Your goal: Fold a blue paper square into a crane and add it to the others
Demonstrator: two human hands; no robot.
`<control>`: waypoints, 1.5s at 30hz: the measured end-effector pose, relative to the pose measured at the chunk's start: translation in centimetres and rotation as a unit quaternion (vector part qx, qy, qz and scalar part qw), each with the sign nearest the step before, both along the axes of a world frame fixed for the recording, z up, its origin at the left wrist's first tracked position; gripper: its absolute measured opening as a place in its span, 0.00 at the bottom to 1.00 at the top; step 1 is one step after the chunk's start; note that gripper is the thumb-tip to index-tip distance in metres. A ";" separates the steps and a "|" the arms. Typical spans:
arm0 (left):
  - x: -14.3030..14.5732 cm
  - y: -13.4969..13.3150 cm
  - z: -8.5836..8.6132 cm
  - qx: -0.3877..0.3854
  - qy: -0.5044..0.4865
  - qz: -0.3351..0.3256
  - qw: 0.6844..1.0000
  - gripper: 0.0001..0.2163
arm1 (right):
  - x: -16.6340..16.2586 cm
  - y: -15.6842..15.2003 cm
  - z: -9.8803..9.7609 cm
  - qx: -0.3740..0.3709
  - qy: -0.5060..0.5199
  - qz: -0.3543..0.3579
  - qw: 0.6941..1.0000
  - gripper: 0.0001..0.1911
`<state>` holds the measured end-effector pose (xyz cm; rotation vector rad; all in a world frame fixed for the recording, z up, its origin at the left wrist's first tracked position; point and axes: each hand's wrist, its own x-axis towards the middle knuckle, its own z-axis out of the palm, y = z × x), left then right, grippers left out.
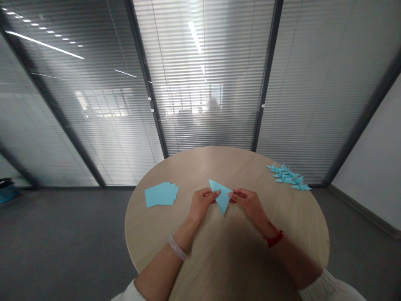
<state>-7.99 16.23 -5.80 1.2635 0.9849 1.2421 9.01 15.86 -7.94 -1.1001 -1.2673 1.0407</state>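
A light blue paper folded into a triangle [221,195] is held just above the round wooden table [175,251], near its middle. My left hand [202,201] pinches the paper's left edge with thumb and fingers closed. My right hand [247,201] pinches its right edge the same way. The triangle's long point hangs down toward me between the two hands. A pale bracelet is on my left wrist and a red cord on my right wrist.
A small stack of flat blue paper sheets [161,194] lies on the table to the left. Several folded blue paper pieces [288,176] lie in a row at the far right edge. Glass walls with blinds stand behind the table.
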 end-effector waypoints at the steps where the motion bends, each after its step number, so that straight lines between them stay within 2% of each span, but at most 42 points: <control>1: 0.0 0.0 0.0 0.000 0.000 -0.001 1.000 0.13 | 0.0 0.0 0.0 -0.001 0.001 -0.002 1.000 0.18; 9: 0.0 0.2 -0.5 -0.019 0.024 -0.096 0.995 0.19 | 0.4 0.3 -0.2 0.002 0.011 -0.009 1.000 0.19; 15: -0.1 0.3 -0.7 -0.014 0.083 -0.056 0.995 0.19 | 0.1 0.0 0.3 -0.008 0.020 -0.006 1.000 0.18; 17: -0.2 0.2 -0.6 -0.020 0.086 -0.066 0.994 0.20 | 0.1 0.1 0.2 -0.009 0.019 -0.009 1.000 0.17; 21: -0.2 -0.3 -0.2 -0.041 0.098 -0.127 0.986 0.22 | 0.5 0.5 -0.3 -0.007 0.038 -0.015 0.999 0.17; 24: -0.1 -0.9 0.3 -0.041 0.109 -0.148 0.982 0.21 | 0.7 0.6 -0.4 0.000 0.046 -0.016 0.999 0.17; 31: 0.3 -1.1 0.5 -0.038 0.116 -0.113 0.986 0.17 | 0.6 0.5 -0.3 0.005 0.037 -0.020 0.999 0.18; 33: 0.2 -0.9 0.2 -0.042 0.109 -0.124 0.985 0.17 | 0.6 0.6 -0.5 0.009 0.032 -0.026 0.999 0.18; 37: 0.1 -0.9 -0.4 -0.077 0.045 -0.200 0.976 0.22 | 0.8 0.9 -0.6 0.026 0.035 -0.030 0.999 0.19; 39: 0.2 -1.0 -0.5 -0.101 0.016 -0.218 0.971 0.23 | 0.9 0.9 -0.5 0.028 0.037 -0.035 0.998 0.19; 42: 0.3 -1.2 -0.5 -0.118 0.017 -0.200 0.973 0.22 | 0.9 0.8 -0.2 0.024 0.038 -0.041 0.998 0.20; 45: 0.6 -1.2 -0.6 -0.100 0.041 -0.174 0.979 0.21 | 0.8 0.6 0.0 0.026 0.051 -0.035 0.998 0.18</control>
